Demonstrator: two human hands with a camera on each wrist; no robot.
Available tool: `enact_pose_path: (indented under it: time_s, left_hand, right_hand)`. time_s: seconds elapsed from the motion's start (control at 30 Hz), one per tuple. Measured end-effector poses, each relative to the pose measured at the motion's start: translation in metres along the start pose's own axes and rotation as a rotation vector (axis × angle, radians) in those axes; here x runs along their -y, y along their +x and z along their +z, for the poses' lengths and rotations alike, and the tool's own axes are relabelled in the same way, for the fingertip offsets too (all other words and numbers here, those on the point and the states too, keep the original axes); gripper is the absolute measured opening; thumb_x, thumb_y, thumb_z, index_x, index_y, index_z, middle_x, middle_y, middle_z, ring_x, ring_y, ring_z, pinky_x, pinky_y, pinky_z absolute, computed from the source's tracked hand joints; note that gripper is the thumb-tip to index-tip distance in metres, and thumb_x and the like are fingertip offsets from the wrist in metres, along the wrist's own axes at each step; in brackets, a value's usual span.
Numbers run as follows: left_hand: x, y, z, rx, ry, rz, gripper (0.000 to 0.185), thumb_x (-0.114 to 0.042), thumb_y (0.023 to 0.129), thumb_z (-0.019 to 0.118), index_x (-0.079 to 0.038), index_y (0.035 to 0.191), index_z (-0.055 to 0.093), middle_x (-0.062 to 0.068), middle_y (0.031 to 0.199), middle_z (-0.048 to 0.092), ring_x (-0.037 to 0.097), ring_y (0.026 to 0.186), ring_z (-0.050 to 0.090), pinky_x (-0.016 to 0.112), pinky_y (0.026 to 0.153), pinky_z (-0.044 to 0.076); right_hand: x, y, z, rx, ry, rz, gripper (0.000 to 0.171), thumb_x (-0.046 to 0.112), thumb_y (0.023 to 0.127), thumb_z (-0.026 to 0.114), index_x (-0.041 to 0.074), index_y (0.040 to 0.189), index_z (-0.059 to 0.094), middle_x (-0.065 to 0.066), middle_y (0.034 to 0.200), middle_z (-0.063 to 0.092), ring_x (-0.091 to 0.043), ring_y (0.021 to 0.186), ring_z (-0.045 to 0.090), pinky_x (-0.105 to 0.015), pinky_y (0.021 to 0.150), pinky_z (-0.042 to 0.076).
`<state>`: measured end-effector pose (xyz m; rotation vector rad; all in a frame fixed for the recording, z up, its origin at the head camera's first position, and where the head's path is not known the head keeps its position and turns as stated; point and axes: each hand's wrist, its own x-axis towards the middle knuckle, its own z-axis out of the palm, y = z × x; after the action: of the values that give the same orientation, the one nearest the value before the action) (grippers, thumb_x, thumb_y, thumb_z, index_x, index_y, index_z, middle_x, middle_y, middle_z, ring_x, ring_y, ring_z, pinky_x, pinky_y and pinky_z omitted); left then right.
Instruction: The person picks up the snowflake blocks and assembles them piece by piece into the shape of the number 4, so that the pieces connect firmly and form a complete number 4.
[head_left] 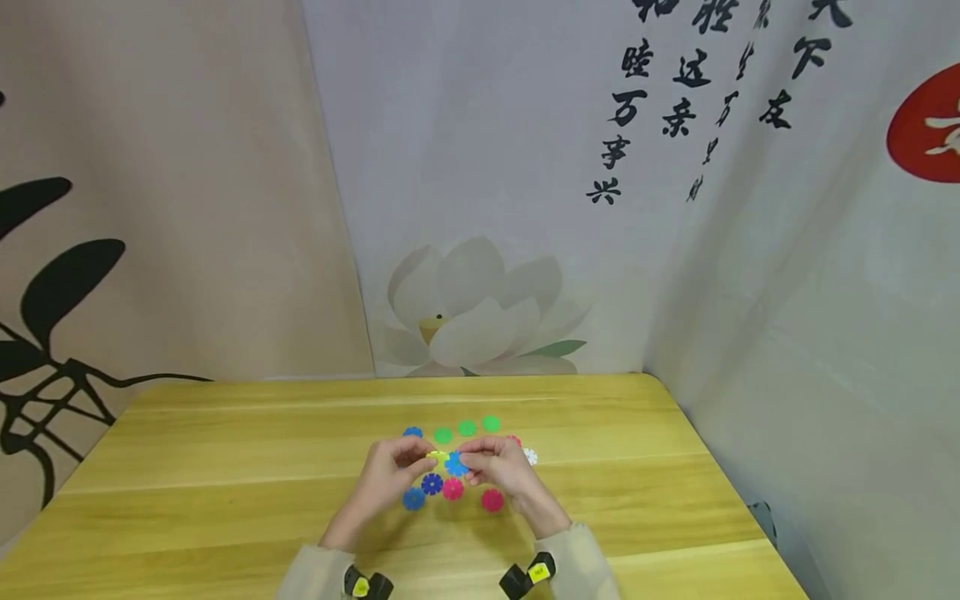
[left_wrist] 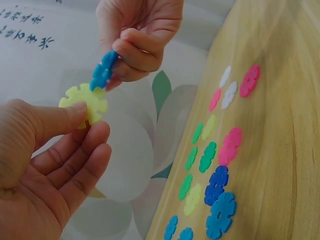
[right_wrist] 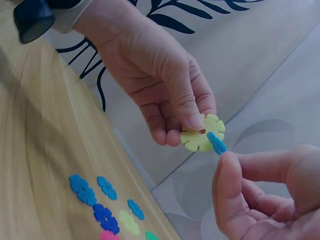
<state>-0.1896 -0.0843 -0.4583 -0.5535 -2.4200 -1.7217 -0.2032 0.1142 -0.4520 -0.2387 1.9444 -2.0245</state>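
Note:
Above the wooden table, my left hand pinches a pale yellow snowflake disc between thumb and fingers. My right hand pinches a light blue snowflake disc edge-on, with its rim touching the rim of the yellow disc. Under the hands, several flat discs lie on the table: green discs, dark blue disc, pink discs and a white disc.
The table stands in a corner against printed wall cloths with a lotus picture. In the left wrist view more discs lie in rows, pink, green and blue. Bare wood spreads to either side.

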Motion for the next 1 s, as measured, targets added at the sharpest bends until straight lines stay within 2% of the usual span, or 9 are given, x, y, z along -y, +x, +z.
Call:
enact_pose_path:
  time_s: [0.2, 0.37, 0.63, 0.7, 0.87, 1.0]
  left_hand:
    - [0.000, 0.001, 0.000, -0.025, 0.000, 0.002, 0.007, -0.006, 0.083, 0.070, 0.001, 0.080, 0.068, 0.005, 0.076, 0.067, 0.010, 0.066, 0.063, 0.021, 0.061, 0.055]
    - [0.001, 0.000, 0.000, -0.037, -0.004, 0.080, 0.006, -0.003, 0.080, 0.072, 0.001, 0.078, 0.069, 0.008, 0.074, 0.068, 0.016, 0.062, 0.063, 0.022, 0.056, 0.055]
    - [0.004, -0.001, -0.001, -0.022, 0.028, 0.227, 0.007, 0.009, 0.075, 0.071, 0.002, 0.074, 0.068, 0.011, 0.070, 0.068, 0.017, 0.058, 0.063, 0.023, 0.053, 0.055]
    - [0.006, -0.002, 0.000, -0.024, 0.027, 0.238, 0.007, 0.009, 0.076, 0.071, 0.003, 0.074, 0.068, 0.012, 0.070, 0.068, 0.017, 0.058, 0.063, 0.024, 0.053, 0.056]
    - [0.003, -0.002, 0.002, -0.058, 0.002, 0.183, 0.004, 0.005, 0.077, 0.071, 0.002, 0.077, 0.068, 0.011, 0.073, 0.068, 0.016, 0.061, 0.064, 0.023, 0.056, 0.056]
    - [-0.005, -0.002, 0.005, -0.148, -0.011, 0.107, 0.005, 0.005, 0.078, 0.071, 0.001, 0.078, 0.069, 0.008, 0.072, 0.068, 0.014, 0.063, 0.065, 0.022, 0.059, 0.056]
  right_hand:
    - [0.008, 0.000, 0.002, -0.004, -0.010, -0.008, 0.022, 0.000, 0.086, 0.063, -0.017, 0.100, 0.060, 0.000, 0.072, 0.061, -0.006, 0.056, 0.055, -0.015, 0.053, 0.051]
    - [0.013, 0.001, 0.004, 0.002, -0.055, -0.022, 0.021, -0.002, 0.086, 0.063, -0.019, 0.097, 0.060, 0.000, 0.068, 0.061, -0.006, 0.052, 0.054, -0.015, 0.050, 0.050]
    - [0.012, 0.000, 0.007, 0.051, -0.137, -0.033, 0.016, -0.004, 0.087, 0.060, -0.018, 0.094, 0.061, -0.002, 0.067, 0.058, -0.007, 0.050, 0.053, -0.018, 0.048, 0.052]
    - [0.012, 0.000, 0.007, 0.051, -0.144, -0.040, 0.015, -0.004, 0.087, 0.061, -0.017, 0.094, 0.061, -0.003, 0.068, 0.059, -0.007, 0.050, 0.053, -0.021, 0.049, 0.054]
    - [0.012, 0.000, 0.007, -0.003, -0.100, -0.028, 0.017, -0.001, 0.086, 0.063, -0.016, 0.095, 0.062, -0.006, 0.076, 0.063, -0.007, 0.052, 0.054, -0.020, 0.051, 0.054]
    - [0.013, 0.001, 0.007, -0.045, -0.045, -0.046, 0.025, 0.006, 0.090, 0.062, -0.016, 0.101, 0.061, -0.003, 0.084, 0.065, -0.006, 0.058, 0.056, -0.017, 0.056, 0.054]
